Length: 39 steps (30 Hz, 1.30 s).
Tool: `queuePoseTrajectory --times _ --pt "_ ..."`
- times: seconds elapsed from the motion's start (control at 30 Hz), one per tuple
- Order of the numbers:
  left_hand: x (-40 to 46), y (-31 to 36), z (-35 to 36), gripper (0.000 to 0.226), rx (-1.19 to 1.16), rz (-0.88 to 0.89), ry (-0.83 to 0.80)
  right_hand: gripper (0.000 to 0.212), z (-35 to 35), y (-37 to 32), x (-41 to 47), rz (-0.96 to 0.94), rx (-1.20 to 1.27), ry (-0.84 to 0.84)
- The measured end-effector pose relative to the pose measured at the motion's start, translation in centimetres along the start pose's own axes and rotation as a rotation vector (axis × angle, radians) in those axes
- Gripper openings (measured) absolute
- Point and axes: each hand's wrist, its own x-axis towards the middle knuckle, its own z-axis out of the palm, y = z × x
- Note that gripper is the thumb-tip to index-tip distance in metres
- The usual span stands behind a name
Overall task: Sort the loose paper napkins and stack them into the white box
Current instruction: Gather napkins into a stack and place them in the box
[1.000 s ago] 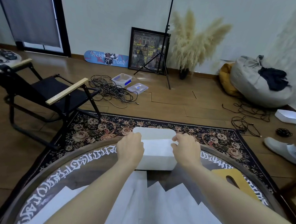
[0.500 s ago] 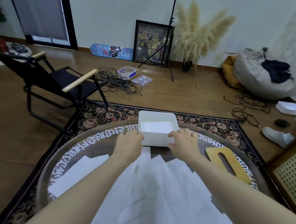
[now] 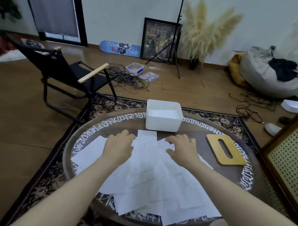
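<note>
The loose paper napkins (image 3: 149, 175) lie fanned over the middle and lower part of the counter (image 3: 193, 141), and my left hand (image 3: 119, 144) and right hand (image 3: 183, 149) have come back from the white box (image 3: 162, 123) to rest on the pile's far edge, fingers loosely bent, gripping nothing yet. I judge that one batch is delivered and I am gathering the next. The box, just above my hands at centre frame, holds a flat white layer, with a slotted wooden lid (image 3: 225, 150) lying at its right.
</note>
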Motion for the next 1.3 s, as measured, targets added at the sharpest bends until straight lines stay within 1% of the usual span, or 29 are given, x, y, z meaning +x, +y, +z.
queuePoseTrajectory --times 0.17,0.33,0.53,0.67,0.77,0.83,1.03,1.1,1.3 --pt "-3.2 0.3 0.6 0.039 -0.004 -0.005 -0.01 0.04 0.8 -0.3 -2.7 -0.027 -0.001 -0.027" --pt "-5.7 0.5 1.4 0.04 0.017 0.032 -0.032 0.043 1.9 -0.4 -5.3 -0.063 0.017 -0.075" --pt "-8.4 1.2 3.2 0.037 0.04 0.1 -0.072 0.059 4.0 -0.5 -8.4 -0.17 -0.045 -0.224" --pt "-9.3 1.9 4.5 0.035 0.032 0.141 -0.134 0.069 5.5 -0.3 -9.6 -0.218 -0.099 -0.27" --pt "-9.3 2.0 5.2 0.04 -0.011 0.147 -0.17 0.072 6.3 -0.5 -9.8 -0.242 -0.128 -0.252" --pt "-9.0 2.2 5.6 0.043 -0.054 0.14 -0.205 0.07 6.8 -0.6 -9.7 -0.259 -0.136 -0.223" --pt "-8.4 2.7 5.9 0.044 -0.094 0.141 -0.261 0.053 6.8 0.5 -9.1 -0.211 -0.04 -0.131" --pt "-8.2 2.8 5.9 0.044 -0.094 0.142 -0.253 0.052 6.7 0.9 -8.8 -0.214 -0.008 -0.12" --pt "-8.1 3.6 5.7 0.042 -0.081 0.165 -0.226 0.058 7.4 0.6 -9.1 -0.352 -0.091 -0.106"
